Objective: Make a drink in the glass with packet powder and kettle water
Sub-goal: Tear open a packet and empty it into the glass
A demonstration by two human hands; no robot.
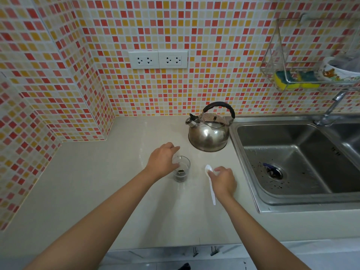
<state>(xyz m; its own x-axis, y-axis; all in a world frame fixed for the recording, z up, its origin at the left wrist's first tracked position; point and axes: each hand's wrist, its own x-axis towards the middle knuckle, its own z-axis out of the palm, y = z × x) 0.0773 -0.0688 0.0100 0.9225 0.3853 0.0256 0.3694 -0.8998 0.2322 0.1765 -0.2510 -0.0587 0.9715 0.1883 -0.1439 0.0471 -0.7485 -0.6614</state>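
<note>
A person stands at a pale kitchen table (97, 182), both bare arms reaching forward. The left hand (162, 161) curls around the far side of a small clear glass (181, 169), gripping its rim and wall, likely to steady it. The glass stands upright near the middle of the table and holds a little dark powder or liquid at the bottom. The right hand (224, 181) rests on a white plastic spoon (211, 182) lying flat just right of the glass, fingers bent over its neck as if picking it up to stir. A steel kettle (209, 131) with a black handle sits toward the table's back edge, beside the sink (292, 152) along the right edge, within easy reach for pouring. No packet is visible. No brand or readable writing appears on anything
</note>
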